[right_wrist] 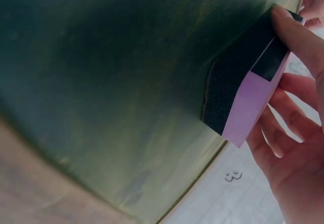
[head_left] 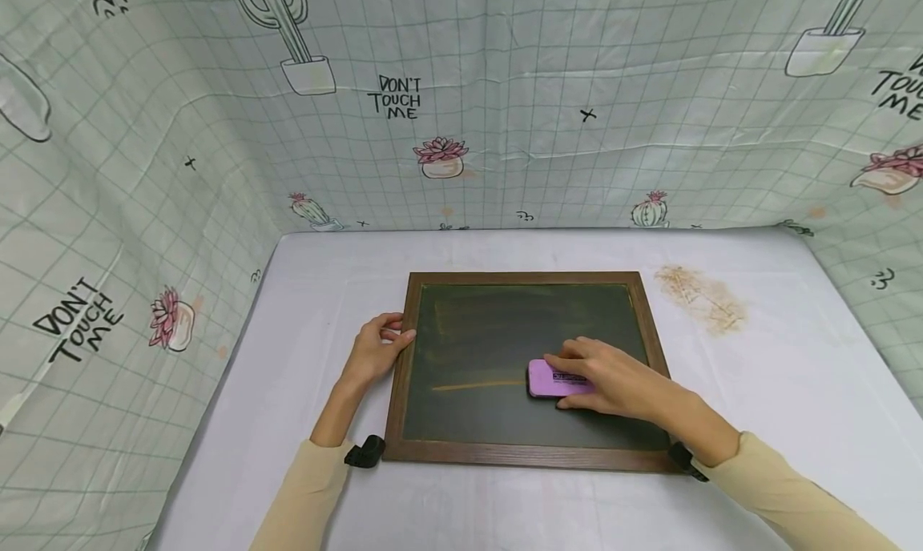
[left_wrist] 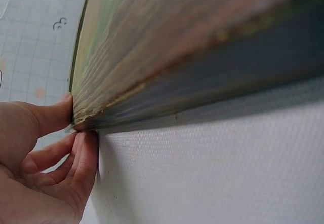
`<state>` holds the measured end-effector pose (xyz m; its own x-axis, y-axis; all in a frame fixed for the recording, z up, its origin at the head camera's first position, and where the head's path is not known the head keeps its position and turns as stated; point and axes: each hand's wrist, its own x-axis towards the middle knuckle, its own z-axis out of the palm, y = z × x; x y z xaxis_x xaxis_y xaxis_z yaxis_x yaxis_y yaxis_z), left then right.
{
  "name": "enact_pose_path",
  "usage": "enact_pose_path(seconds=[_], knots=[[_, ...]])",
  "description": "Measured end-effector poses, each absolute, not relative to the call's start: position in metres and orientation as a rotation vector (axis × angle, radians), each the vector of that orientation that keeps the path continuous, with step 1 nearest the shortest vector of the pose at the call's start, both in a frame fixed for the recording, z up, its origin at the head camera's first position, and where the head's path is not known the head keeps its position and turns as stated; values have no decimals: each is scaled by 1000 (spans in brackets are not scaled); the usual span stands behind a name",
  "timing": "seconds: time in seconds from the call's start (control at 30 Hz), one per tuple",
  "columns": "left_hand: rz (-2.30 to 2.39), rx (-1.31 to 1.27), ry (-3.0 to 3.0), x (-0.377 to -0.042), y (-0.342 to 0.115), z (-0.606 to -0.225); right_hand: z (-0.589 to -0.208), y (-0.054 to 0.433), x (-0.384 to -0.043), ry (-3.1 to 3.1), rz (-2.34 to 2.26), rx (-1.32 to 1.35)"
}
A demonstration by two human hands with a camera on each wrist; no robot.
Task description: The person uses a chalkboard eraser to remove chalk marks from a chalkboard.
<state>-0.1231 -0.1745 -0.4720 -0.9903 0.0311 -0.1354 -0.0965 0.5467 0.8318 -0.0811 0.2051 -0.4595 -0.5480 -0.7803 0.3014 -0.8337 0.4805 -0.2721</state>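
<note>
A framed chalkboard (head_left: 469, 419) with a brown wooden frame lies flat on the table. My left hand (head_left: 375, 349) holds the frame's left edge, thumb on top and fingers against its side, as the left wrist view shows closely. In my right hand (head_left: 613, 379) is a purple chalkboard eraser (head_left: 544, 379), gripped between thumb and fingers. Its dark felt side (right_wrist: 225, 92) rests on the board right of centre. A yellowish chalk line (head_left: 476, 386) runs leftward from the eraser, and faint smears cover the upper board. My palm hides the eraser's right end.
On the white tablecloth (head_left: 324, 295), right of the board, there is a patch of brownish-yellow chalk dust (head_left: 703, 299). Behind the table and along its sides hangs a checked curtain (head_left: 541, 78) with cactus drawings. Dark wrist straps (head_left: 365, 452) sit near the board's lower corners.
</note>
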Motion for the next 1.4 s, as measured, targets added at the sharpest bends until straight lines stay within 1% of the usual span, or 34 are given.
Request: enact_pose_path(seconds=[1.4], knots=[[1436, -33, 2662, -125, -177, -476, -456, 132, -91, -2679, 535, 1531]])
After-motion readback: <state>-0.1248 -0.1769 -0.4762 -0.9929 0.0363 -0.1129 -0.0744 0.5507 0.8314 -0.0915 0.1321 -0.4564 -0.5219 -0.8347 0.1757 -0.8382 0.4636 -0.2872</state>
